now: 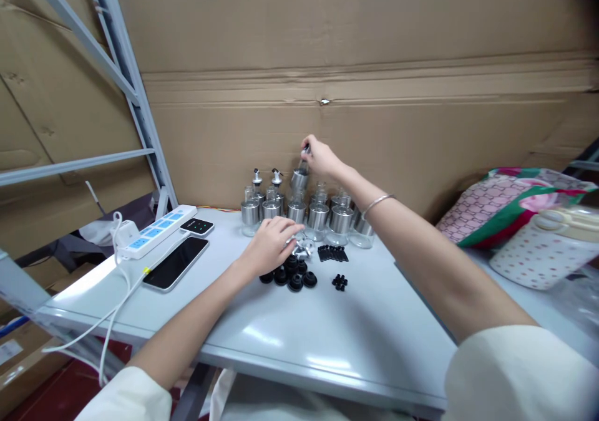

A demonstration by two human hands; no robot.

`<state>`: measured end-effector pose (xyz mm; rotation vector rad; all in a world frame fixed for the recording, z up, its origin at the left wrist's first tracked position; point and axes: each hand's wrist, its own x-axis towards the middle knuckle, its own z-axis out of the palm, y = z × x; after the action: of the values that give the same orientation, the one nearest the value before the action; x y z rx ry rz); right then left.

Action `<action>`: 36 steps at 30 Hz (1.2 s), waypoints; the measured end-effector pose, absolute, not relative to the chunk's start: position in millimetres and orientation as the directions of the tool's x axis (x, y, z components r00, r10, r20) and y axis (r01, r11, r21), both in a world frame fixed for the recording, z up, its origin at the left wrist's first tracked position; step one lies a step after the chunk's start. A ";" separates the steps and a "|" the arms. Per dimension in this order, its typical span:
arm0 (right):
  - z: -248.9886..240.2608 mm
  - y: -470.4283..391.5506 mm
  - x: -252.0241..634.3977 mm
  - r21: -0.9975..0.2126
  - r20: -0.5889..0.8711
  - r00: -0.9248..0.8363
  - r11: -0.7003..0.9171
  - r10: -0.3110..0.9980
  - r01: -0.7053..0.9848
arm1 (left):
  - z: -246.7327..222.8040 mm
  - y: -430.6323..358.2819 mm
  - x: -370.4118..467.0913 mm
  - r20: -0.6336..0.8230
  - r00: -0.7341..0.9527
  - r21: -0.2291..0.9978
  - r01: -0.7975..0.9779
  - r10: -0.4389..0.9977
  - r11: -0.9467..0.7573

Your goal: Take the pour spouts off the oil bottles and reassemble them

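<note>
Head view. The right hand is closed on the upper end of a bottle, tilted and raised at the back of the table, behind the front row of bottles. Clear neck and metal sleeve suggest a stiff body, probably glass: moderately heavy for its size, smooth enough to slip, and liable to chip if knocked against its neighbours. The narrow neck suits a fingertip lift; the wider metal sleeve should give the firmer hold.

The left hand is well apart from the right, nearer the onlooker's eye and lower, to the left of the raised bottle. Its fingers curl over small silver parts; whether they grip any, I cannot tell. Black stoppers lie just beside this hand, on its near side. Black sticks and small black caps lie to the right.
</note>
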<state>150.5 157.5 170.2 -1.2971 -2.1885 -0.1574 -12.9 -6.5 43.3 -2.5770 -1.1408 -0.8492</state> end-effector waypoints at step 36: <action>138.4 -19.1 164.6 -0.869 0.440 -0.179 0.368 0.880 -0.331 | 57.8 -43.5 21.3 0.220 0.431 0.872 0.315 0.875 -0.374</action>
<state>164.6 -19.1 138.4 -0.5549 -1.3355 1.1828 21.3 -43.5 57.8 -3.2173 -1.7081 -1.5299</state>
